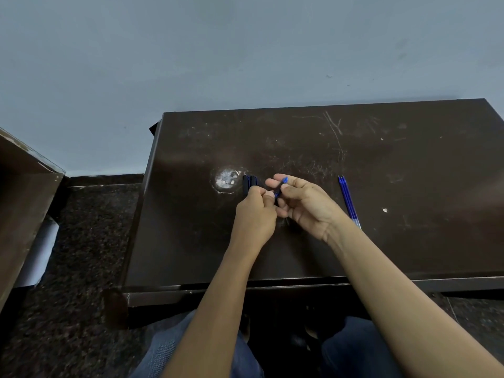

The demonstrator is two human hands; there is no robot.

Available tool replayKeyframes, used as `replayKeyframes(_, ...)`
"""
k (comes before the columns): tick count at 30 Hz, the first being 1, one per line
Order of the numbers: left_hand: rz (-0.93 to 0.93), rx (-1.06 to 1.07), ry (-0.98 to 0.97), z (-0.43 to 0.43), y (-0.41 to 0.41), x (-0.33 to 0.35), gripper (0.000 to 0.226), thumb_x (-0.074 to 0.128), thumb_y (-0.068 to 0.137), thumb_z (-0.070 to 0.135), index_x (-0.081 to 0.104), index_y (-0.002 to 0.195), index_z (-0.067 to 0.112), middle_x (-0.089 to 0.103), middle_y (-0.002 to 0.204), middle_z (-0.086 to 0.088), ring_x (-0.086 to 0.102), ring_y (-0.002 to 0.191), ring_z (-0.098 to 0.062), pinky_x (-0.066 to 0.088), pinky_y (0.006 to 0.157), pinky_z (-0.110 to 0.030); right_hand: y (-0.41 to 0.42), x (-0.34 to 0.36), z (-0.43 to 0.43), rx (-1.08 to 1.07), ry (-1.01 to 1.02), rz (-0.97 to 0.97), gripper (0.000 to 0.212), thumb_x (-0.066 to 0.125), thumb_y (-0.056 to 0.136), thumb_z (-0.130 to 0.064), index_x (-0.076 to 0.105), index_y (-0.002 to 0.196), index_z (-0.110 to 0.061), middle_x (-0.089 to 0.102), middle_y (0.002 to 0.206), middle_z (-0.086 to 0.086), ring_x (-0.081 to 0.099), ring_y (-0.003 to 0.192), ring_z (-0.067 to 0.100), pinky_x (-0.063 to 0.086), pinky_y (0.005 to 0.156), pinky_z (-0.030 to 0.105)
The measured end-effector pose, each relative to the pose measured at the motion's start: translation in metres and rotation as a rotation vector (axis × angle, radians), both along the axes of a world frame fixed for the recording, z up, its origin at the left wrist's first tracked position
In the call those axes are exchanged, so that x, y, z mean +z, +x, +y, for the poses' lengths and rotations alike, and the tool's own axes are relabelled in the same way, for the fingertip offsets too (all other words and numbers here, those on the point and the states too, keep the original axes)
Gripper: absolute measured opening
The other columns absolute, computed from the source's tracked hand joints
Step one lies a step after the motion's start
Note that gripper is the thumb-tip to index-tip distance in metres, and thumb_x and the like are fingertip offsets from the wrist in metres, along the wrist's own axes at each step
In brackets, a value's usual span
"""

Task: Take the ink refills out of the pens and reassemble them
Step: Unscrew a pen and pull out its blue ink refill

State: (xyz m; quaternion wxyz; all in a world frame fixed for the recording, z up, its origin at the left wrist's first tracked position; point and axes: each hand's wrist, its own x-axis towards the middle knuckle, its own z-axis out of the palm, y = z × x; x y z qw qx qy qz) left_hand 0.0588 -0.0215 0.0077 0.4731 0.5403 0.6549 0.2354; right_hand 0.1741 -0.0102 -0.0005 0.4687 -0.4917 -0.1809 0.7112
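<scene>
A dark pen with a blue end [281, 187] is held over the middle of the brown table [381, 159]. My right hand [305, 205] pinches its upper part between thumb and fingers. My left hand [256, 211] grips its lower end with curled fingers. Just left of the hands, several dark pen bodies [249, 182] lie side by side on the table, partly hidden by my left hand. To the right, a few blue ink refills [347, 199] lie together, their near ends hidden behind my right wrist.
A round white scuffed patch [227, 180] marks the table left of the pens. A second brown piece of furniture [24, 203] stands at the far left, with a dark speckled floor [90, 241] between. My knees are under the table's near edge.
</scene>
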Motion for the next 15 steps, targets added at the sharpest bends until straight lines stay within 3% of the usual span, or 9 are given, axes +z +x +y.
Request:
replayKeyframes(4,-0.026,-0.020,-0.016,0.000,0.000,0.002,0.018,0.037,0.102,0.026,0.054,0.103,0.019,0.071,0.087,0.000,0.053,0.062,-0.007,0.043,0.060,-0.024,0.002,0.000,-0.002,0.000,-0.003,-0.015,0.014,0.053,0.091,0.003,0.060,0.103,-0.002,0.059,0.083,0.008,0.057,0.058,0.007,0.053,0.055,0.018)
replayKeyframes(9,-0.005,-0.061,-0.028,0.001,0.000,0.007,0.020,0.035,0.103,0.025,0.054,0.108,0.022,0.066,0.078,0.006,0.050,0.057,0.000,0.036,0.054,-0.018,0.008,0.000,0.005,-0.175,-0.051,-0.036,0.019,0.053,0.091,0.004,0.064,0.103,-0.005,0.065,0.088,0.005,0.062,0.074,0.008,0.053,0.073,0.019)
replayKeyframes(12,0.015,-0.044,-0.044,0.000,0.000,0.007,0.021,0.035,0.103,0.025,0.055,0.107,0.022,0.067,0.078,0.006,0.054,0.062,-0.001,0.036,0.054,-0.020,0.009,-0.005,0.007,-0.320,-0.040,-0.057,0.017,0.056,0.089,0.004,0.065,0.101,-0.004,0.065,0.088,0.005,0.062,0.076,0.009,0.053,0.073,0.020)
replayKeyframes(15,0.041,0.020,-0.035,0.003,-0.004,0.005,0.022,0.034,0.102,0.025,0.055,0.109,0.021,0.068,0.078,0.006,0.051,0.064,-0.002,0.037,0.057,-0.023,0.011,-0.012,0.007,-0.391,0.015,-0.260,0.018,0.061,0.087,0.001,0.066,0.104,-0.001,0.065,0.085,0.007,0.060,0.071,0.009,0.052,0.072,0.021)
